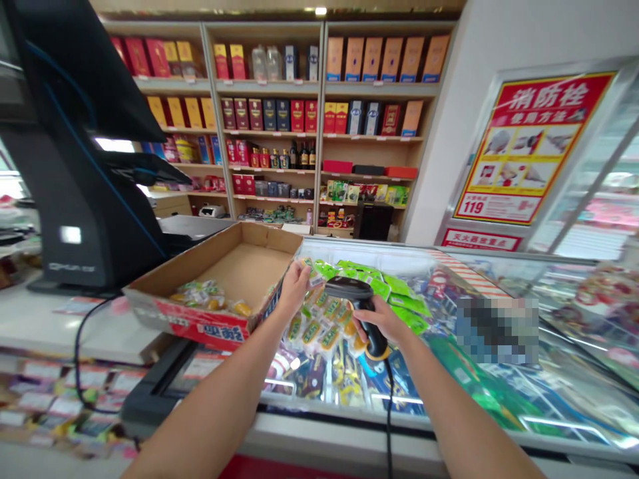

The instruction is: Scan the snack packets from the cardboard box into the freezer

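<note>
My left hand is closed on the top of a string of small snack packets with green and yellow labels, which hangs down over the glass freezer lid. My right hand grips a black barcode scanner with an orange base ring, its head pointing left at the packets. The scanner's black cable drops toward me. Just left of my left hand sits an open cardboard box with a few yellow and green packets in its near corner.
A black point-of-sale terminal stands on the counter at left, with a cable trailing down. Wooden shelves of boxed goods and bottles fill the back wall. A red fire-hydrant notice hangs at right. The freezer holds packaged goods.
</note>
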The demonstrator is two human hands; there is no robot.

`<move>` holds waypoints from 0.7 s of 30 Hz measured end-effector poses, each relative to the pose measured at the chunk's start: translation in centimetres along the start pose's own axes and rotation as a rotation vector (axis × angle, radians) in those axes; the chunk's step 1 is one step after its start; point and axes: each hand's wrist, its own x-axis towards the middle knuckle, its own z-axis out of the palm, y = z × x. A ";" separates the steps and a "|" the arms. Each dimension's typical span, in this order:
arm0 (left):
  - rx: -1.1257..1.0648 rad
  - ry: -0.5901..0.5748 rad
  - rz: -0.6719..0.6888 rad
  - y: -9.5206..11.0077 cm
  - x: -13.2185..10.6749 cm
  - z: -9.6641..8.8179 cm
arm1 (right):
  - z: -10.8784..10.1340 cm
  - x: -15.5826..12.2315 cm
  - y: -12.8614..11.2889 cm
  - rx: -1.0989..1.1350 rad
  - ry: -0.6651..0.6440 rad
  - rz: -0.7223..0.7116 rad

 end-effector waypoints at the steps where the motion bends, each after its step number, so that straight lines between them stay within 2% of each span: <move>1: 0.005 -0.002 0.009 0.0 0.0 0.0 | 0.0 0.0 0.0 0.002 -0.004 -0.001; 7: 0.131 0.085 0.109 -0.2 0.1 -0.2 | -0.3 0.1 0.3 -0.037 -0.027 0.017; 13: -0.011 0.036 0.016 0.3 -0.3 0.3 | -0.4 0.2 0.4 -0.018 -0.010 0.027; 17: 0.051 0.028 0.020 0.2 -0.2 0.1 | -0.1 0.1 0.2 -0.001 0.007 0.008; 21: 0.163 0.032 0.085 0.3 -0.2 -0.4 | 0.0 0.0 0.0 -0.001 0.028 -0.008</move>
